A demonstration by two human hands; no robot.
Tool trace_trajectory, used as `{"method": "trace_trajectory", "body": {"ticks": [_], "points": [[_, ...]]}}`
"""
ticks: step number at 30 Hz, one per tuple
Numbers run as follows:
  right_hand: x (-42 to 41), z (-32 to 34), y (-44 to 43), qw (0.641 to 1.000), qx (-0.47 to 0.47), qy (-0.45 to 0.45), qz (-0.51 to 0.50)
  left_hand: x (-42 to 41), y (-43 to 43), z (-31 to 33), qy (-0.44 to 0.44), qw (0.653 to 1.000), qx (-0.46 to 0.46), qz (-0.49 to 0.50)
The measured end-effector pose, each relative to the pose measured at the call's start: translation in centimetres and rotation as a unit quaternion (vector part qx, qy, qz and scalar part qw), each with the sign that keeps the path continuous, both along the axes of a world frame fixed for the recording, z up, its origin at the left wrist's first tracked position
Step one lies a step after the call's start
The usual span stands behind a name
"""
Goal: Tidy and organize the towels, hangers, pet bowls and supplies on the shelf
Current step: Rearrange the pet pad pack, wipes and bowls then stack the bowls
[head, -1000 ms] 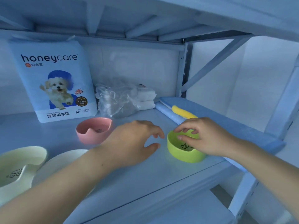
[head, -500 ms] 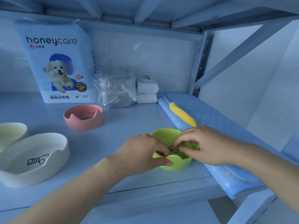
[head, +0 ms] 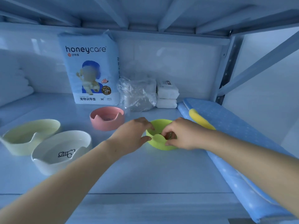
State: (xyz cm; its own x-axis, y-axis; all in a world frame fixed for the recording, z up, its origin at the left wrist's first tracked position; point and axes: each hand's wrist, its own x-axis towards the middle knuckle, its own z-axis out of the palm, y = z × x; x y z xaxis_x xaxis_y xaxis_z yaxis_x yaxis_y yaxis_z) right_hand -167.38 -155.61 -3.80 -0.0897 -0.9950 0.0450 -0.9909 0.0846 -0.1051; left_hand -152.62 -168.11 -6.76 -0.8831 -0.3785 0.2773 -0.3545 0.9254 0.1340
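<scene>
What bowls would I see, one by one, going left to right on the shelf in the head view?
pale yellow bowl → white bowl → pink bowl → green bowl → blue dotted mat

At the centre of the frame both hands hold a green bowl [head: 157, 144] that sits on the pale shelf [head: 145, 175]. The left hand [head: 129, 138] grips its left rim, and the right hand [head: 186, 135] pinches the right rim over a dark drawing inside. Just up-left stands a pink bowl [head: 106, 122]. At the left, a white bowl [head: 61, 152] touches a cream bowl [head: 29, 136]. At the back stand a honeycare pack [head: 90, 70], a crumpled clear bag [head: 137, 94] and two stacked white packets [head: 167, 96]. Along the right edge lies a blue dotted pad [head: 229, 123] with a yellow piece [head: 200, 121] on it. The white pile [head: 14, 84] at far left may be folded towels.
</scene>
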Motion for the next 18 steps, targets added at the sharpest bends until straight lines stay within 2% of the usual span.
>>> {"method": "trace_trajectory", "body": {"ticks": [4, 8, 15, 18], "points": [[-0.5, -0.3, -2.1, 1.0, -0.016, 0.007, -0.021, 1.3, -2.6, 2.7, -0.047, 0.994, -0.043, 0.086], [-1.4, -0.7, -3.6, 0.998, -0.033, -0.001, -0.046, 2.0, -6.3, 3.3, -0.075, 0.985, -0.018, 0.151], [-2.4, -1.2, -4.0, 0.996, -0.054, -0.01, -0.065, 1.3, -8.7, 2.1, -0.108, 0.977, -0.013, 0.181], [-2.5, -1.5, -4.1, 0.996, -0.056, -0.019, -0.072, 0.7, -8.7, 1.3, -0.121, 0.97, -0.07, 0.197]]}}
